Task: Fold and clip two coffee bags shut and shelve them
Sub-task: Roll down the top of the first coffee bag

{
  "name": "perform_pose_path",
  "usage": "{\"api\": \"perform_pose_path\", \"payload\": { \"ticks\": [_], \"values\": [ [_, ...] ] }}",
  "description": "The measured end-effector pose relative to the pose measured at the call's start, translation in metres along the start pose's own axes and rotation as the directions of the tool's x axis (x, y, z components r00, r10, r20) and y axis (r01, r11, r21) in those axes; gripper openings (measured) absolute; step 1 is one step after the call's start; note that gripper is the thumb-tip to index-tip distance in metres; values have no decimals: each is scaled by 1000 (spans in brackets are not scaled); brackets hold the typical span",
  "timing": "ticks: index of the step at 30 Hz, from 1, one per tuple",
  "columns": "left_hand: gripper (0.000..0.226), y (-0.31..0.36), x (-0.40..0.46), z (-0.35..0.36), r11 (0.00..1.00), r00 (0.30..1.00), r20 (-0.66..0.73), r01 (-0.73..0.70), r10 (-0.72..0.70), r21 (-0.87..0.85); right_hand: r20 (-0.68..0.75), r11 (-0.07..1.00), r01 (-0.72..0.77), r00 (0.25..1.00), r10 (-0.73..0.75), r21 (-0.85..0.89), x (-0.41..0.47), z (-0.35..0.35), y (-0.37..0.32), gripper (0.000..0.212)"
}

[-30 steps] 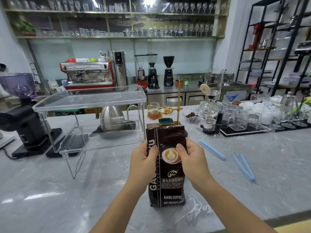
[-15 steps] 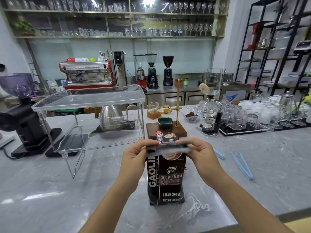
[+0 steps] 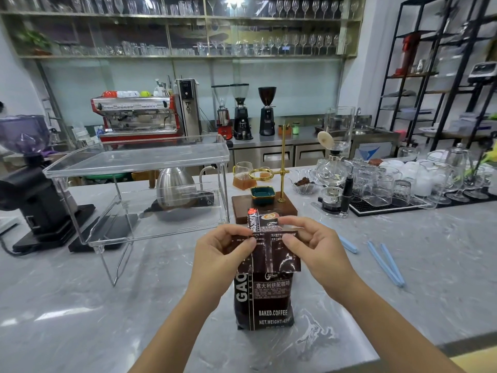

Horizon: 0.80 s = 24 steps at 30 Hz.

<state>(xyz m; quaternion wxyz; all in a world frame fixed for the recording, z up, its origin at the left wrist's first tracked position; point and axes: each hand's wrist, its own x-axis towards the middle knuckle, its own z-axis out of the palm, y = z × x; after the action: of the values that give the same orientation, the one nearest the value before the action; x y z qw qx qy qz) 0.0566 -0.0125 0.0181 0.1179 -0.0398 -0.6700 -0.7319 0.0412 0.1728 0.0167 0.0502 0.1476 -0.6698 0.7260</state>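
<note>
A café bar — red espresso machine (image 3: 137,118) at eleven o'clock, three grinders (image 3: 242,111) at twelve, stemware shelves (image 3: 183,25) above, siphon brewer (image 3: 333,162) at one — marble counter (image 3: 80,305) below.

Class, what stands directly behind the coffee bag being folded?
Behind the coffee bag, a second bag's top shows above the fold, before a wooden stand. The front bag and both hands cover its lower part.

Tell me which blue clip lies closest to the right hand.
The blue clip poking out just behind the right hand, partly hidden by it. The other two clips lie together farther right on the counter, clear of both hands.
</note>
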Motion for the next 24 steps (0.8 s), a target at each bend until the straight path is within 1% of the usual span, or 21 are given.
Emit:
{"api": "perform_pose_path", "payload": {
  "ticks": [3, 5, 7, 10, 13, 15, 17, 20, 22, 24],
  "values": [
    [24, 2, -1, 1, 999, 1000, 18, 25, -25, -19, -5, 998, -59, 998, 59, -32, 1, 1, -5, 18],
    [25, 4, -1, 4, 998, 999, 33, 37, -35, -50, -5, 995, -94, 996, 94, -43, 1, 6, -8, 11],
    [24, 4, -3, 7, 996, 999, 26, 48, -46, -73, -19, 993, -91, 996, 90, -68, 2, 10, -9, 7],
    [14, 1, -6, 11, 993, 996, -19, 81, -82, -82, -39, 994, -65, 997, 62, -91, 2, 18, -9, 7],
    [4, -2, -8, 16, 992, 996, -23, 80, -83, -98, -82, 995, -63, 995, 56, -84, 1, 22, -6, 6],
    [3, -2, -10, 19, 992, 997, -41, 68, -73, -108, -98, 996, -54, 994, 46, -77, 0, 23, -5, 6],
    [8, -4, -11, 22, 992, 995, -81, 52, -61, -114, -104, 997, -43, 994, 35, -69, -1, 25, -5, 12],
    [12, -6, -11, 27, 993, 989, -140, 35, -50, -109, -122, 998, -48, 991, 45, -27, -1, 27, -3, 15],
    [7, -7, -11, 29, 988, 984, -164, 45, -69, -148, -144, 996, -68, 987, 76, 56, -1, 27, -1, 8],
    [11, -7, -13, 30, 980, 981, -169, 60, -93, -189, -152, 987, -79, 983, 101, 141, -2, 25, 3, 9]
  ]
}}
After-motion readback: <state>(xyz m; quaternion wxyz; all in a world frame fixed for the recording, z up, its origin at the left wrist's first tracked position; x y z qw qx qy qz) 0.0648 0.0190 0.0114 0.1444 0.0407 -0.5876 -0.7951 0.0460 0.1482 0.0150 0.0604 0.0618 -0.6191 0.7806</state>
